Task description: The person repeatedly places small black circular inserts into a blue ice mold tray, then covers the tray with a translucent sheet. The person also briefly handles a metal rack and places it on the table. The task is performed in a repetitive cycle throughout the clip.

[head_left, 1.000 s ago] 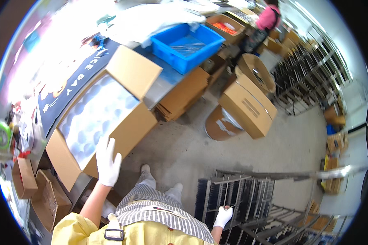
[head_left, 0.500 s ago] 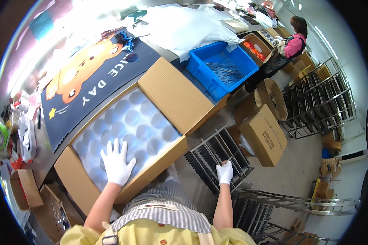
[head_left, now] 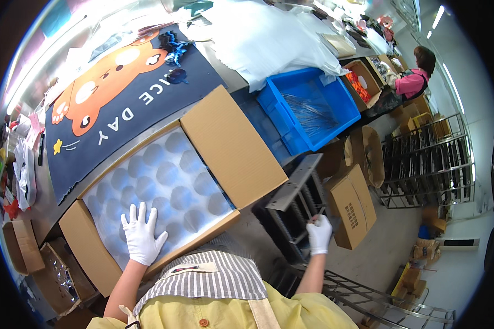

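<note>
My left hand (head_left: 142,236), in a white glove, lies with fingers spread on a translucent white sheet (head_left: 173,218) inside an open cardboard box (head_left: 229,143). Rows of round dark shapes show through the sheet. To the right of the box, my right hand (head_left: 319,234), also gloved in white, is closed on the edge of a dark metal rack (head_left: 296,189). The rack has a grey metal bar along its top and is tilted and partly blurred. Its lower part is hidden behind the box flap and my body.
A blue plastic bin (head_left: 308,112) with thin dark rods stands beyond the box. A printed dark mat (head_left: 142,118) covers the table. At right are a closed carton (head_left: 350,211) and shelving racks (head_left: 428,164). A person in pink (head_left: 414,82) works farther back.
My right hand has moved slightly right and down, still gripping the rack, which has tilted and come up closer. My left hand stays spread on the sheet; the whole view has shifted.
</note>
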### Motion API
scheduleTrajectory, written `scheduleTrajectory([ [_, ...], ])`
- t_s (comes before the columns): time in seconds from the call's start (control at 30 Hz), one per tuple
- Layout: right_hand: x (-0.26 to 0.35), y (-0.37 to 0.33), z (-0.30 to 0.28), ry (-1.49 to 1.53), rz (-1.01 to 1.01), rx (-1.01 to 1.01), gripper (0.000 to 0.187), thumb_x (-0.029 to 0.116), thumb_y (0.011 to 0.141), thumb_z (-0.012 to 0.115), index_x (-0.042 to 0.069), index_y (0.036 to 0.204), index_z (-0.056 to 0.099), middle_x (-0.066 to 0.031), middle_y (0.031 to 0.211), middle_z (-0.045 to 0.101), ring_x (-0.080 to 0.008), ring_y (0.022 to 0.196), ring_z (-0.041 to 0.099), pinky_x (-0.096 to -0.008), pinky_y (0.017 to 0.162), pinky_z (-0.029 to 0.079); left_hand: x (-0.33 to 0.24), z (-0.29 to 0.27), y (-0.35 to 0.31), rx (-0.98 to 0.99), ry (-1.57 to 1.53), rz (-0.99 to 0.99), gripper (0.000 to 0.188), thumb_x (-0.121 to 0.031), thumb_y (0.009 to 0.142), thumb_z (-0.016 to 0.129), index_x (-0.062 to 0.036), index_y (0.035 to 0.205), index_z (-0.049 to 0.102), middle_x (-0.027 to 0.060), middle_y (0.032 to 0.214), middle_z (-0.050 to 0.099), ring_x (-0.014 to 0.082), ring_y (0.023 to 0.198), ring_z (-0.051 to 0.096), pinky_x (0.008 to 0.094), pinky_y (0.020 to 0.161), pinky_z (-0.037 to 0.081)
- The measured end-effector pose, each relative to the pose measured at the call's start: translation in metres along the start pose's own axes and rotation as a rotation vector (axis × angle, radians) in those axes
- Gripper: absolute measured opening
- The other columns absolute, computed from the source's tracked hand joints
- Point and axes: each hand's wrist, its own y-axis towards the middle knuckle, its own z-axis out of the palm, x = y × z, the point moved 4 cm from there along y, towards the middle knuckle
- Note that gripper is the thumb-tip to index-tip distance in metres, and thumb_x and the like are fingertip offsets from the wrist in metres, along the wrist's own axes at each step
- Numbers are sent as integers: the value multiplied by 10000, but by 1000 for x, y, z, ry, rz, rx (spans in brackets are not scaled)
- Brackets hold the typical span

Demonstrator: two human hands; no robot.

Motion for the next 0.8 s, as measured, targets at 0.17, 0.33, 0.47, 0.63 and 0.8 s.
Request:
scheduleTrajectory([
  [0.17,147,25,-81,7,-250,-57,172,-53,739,643,37,856,555,2,716,500,-86,658,453,-242,604,391,9,-6,-3,-111,-95,48,682,-426,746,738,-127,1332,561,199,1423,448,427,1349,345,639,1089,220],
  [0.33,324,35,-42,-120,-628,52,219,-89,732,609,30,894,522,-11,829,500,-85,720,443,-240,647,399,20,-7,-7,-129,-200,85,643,-469,805,680,-149,1349,554,179,1433,449,408,1336,363,649,1077,236],
  [0.47,463,19,92,69,-999,375,321,-30,715,689,-17,1012,571,-67,922,589,-154,843,586,-285,762,479,24,-35,-12,-183,-255,115,643,-473,831,670,-141,1366,542,192,1433,442,419,1325,376,642,1062,280],
  [0.63,608,-26,319,-305,-1416,590,347,294,741,663,-8,911,678,-224,843,683,-378,822,676,-433,751,539,67,-109,-34,-479,-349,156,562,-330,768,730,-80,1256,605,202,1350,513,444,1246,443,577,1014,361],
  [0.8,619,-98,464,-449,-1408,842,430,369,778,635,3,987,716,-260,1022,691,-363,975,678,-419,894,522,149,-151,-39,-891,-391,-38,439,-36,778,674,-13,1213,625,207,1240,613,384,1161,584,448,1013,458],
])
